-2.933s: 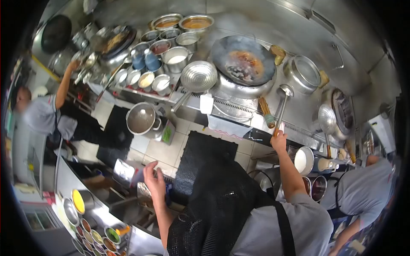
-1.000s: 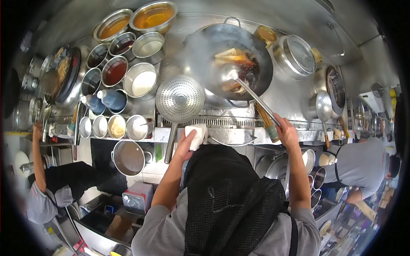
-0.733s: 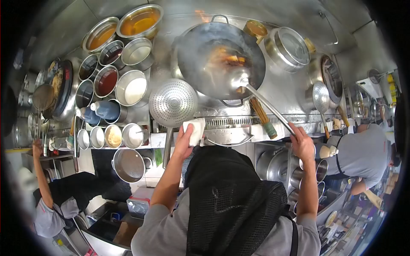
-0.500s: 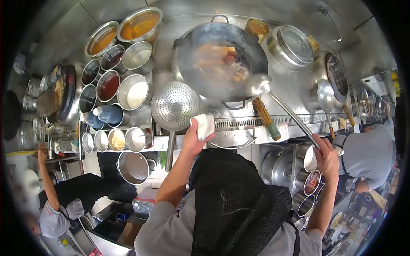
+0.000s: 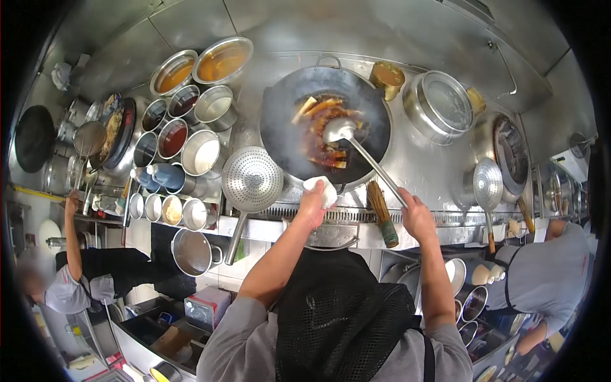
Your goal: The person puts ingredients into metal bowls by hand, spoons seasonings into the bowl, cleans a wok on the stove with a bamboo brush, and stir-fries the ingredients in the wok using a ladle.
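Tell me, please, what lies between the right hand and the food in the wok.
In the head view, the ladle spans that stretch: its handle runs from the right hand into the wok, its bowl at the food.

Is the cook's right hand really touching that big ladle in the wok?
Touching. The head view shows the right hand closed around the near end of the ladle.

a seamed, shiny metal wall (image 5: 394,30) rises behind the steel counter (image 5: 436,175), with pale floor tiles (image 5: 233,270) below.
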